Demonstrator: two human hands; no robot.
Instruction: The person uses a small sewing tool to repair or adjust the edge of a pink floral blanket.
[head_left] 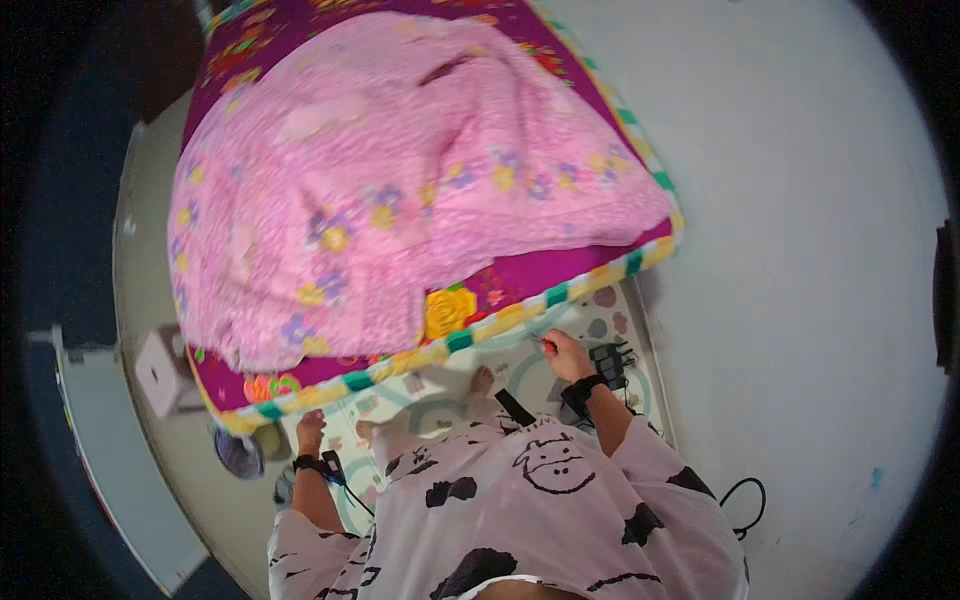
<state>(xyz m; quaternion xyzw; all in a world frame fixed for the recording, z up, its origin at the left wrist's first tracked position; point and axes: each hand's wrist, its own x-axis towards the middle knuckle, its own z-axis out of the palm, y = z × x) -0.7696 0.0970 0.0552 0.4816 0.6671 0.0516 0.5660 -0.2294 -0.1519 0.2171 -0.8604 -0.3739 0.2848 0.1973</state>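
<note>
My right hand is closed around a small red object with a thin greyish end, too small to name. It is held just off the bed's near edge, above the patterned floor mat. Lower on the left, my left hand hangs near the mattress corner with its fingers curled in, and nothing shows in it. Both wrists wear black bands with a small dark device and cords. A fluffy pink blanket with purple and yellow flowers lies rumpled over the bed's purple floral sheet.
The bed's striped border runs across in front of me. At the right stands a pale wall. A pinkish stool is beside the bed at left, with grey slippers below it. A black adapter is near my right wrist.
</note>
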